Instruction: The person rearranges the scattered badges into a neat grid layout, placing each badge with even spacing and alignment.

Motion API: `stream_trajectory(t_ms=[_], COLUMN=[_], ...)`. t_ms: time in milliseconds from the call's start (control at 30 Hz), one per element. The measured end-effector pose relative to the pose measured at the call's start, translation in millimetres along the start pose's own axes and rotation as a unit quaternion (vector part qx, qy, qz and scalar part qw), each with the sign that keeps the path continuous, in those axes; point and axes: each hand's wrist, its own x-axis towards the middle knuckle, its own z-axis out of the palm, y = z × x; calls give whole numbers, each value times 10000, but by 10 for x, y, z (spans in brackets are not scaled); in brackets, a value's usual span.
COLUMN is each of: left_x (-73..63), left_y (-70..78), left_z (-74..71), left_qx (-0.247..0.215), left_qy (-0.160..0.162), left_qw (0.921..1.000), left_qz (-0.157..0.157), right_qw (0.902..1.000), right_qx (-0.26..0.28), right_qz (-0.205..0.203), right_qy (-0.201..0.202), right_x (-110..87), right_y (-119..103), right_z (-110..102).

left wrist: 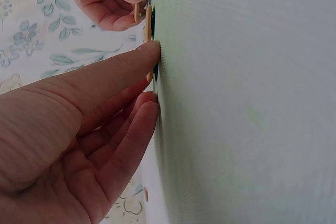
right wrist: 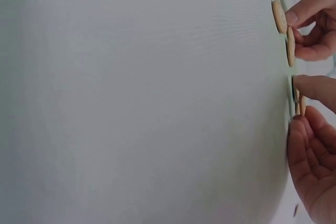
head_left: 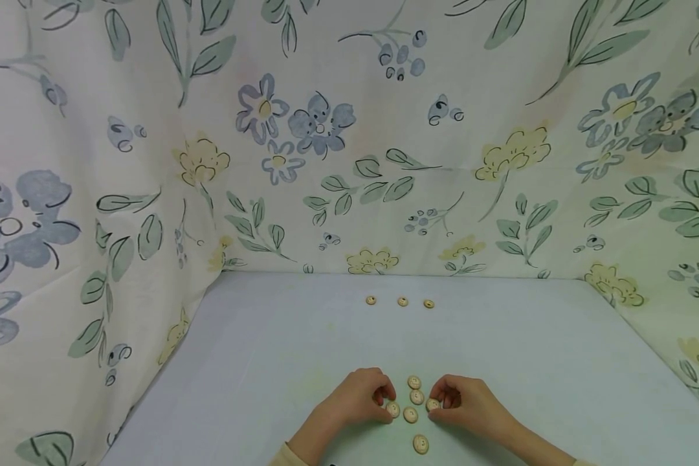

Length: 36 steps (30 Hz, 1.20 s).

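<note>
Near the front of the table, my left hand (head_left: pixel 358 396) pinches a round, pale wooden button (head_left: pixel 393 409) between thumb and fingertips. Opposite it, my right hand (head_left: pixel 472 404) pinches a similar button (head_left: pixel 433 404) at its edge. Between the two hands lie an upper button (head_left: pixel 413 382), one just below it (head_left: pixel 416 397) and a lower one (head_left: pixel 410 415). Closer to me is another button (head_left: pixel 421 444). In the left wrist view, the left thumb and fingers touch the tabletop around their button, mostly hidden. The right hand's button (left wrist: pixel 137 11) shows edge-on there.
Three small buttons sit in a row at the table's far side: left (head_left: pixel 371 300), middle (head_left: pixel 403 301) and right (head_left: pixel 428 303). A flower-patterned cloth (head_left: pixel 349 213) hangs behind the white table (head_left: pixel 268 349) and along both sides.
</note>
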Motion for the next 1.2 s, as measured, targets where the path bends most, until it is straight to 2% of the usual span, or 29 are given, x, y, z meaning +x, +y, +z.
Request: stream_trajectory(t_ms=[400,633,933,1200], left_x=[-12,-13,-12,-1], left_y=[-24,-19,-14,-15], left_z=[18,30,25,13], left_qx=[-139,-47,37,89], left_qy=[11,62,22,12], left_qw=[9999,10000,10000,10000], left_qz=[9,37,26,16], right_qw=[9999,9999,9998,9992], right_qx=[23,82,-100,-232], right_qz=[-23,-114,-159,-227], right_qy=[-106,-54,120,233], right_x=[52,111,310,605], right_y=[-48,-65,-39,-68], right_z=[-55,-79,-81,-46])
